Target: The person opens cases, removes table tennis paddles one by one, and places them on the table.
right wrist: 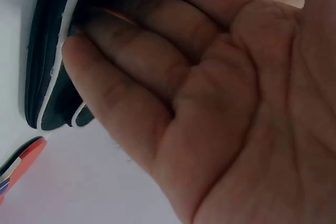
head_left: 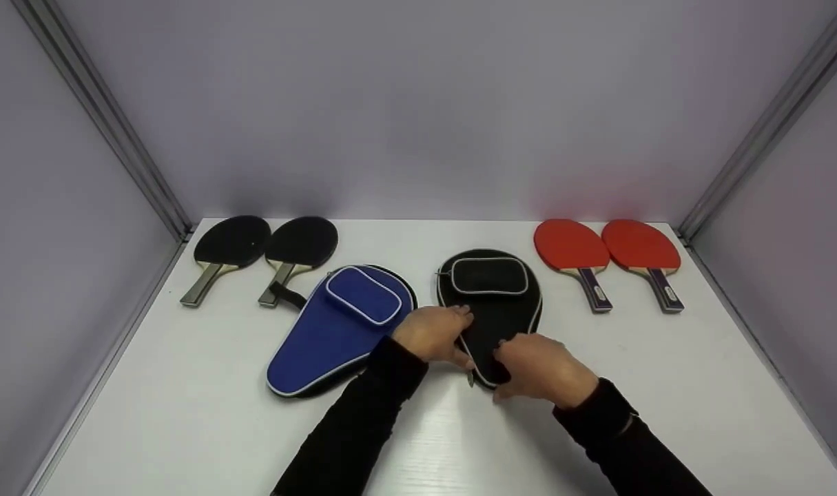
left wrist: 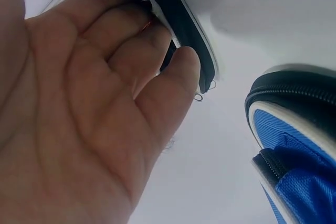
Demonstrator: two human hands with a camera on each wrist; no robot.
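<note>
A black table tennis paddle case (head_left: 490,317) with white piping lies on the white table, its narrow end toward me. My left hand (head_left: 435,334) touches its left edge, fingers lightly bent over the side and thumb low by a zipper pull (head_left: 470,377). At the narrow end my right hand (head_left: 545,368) grips the lower right side, fingers bent on top and thumb at the tip. In the right wrist view, its fingertips reach over the white piping (right wrist: 58,61). Left of it lies a blue paddle case (head_left: 328,337), close beside my left wrist.
Two black paddles (head_left: 232,241) lie at the back left, a dark strap (head_left: 288,296) of the blue case crossing one handle. Two red paddles (head_left: 571,244) lie at the back right, handles toward me. Pale walls (head_left: 418,110) enclose the white table (head_left: 666,399) at the back and sides.
</note>
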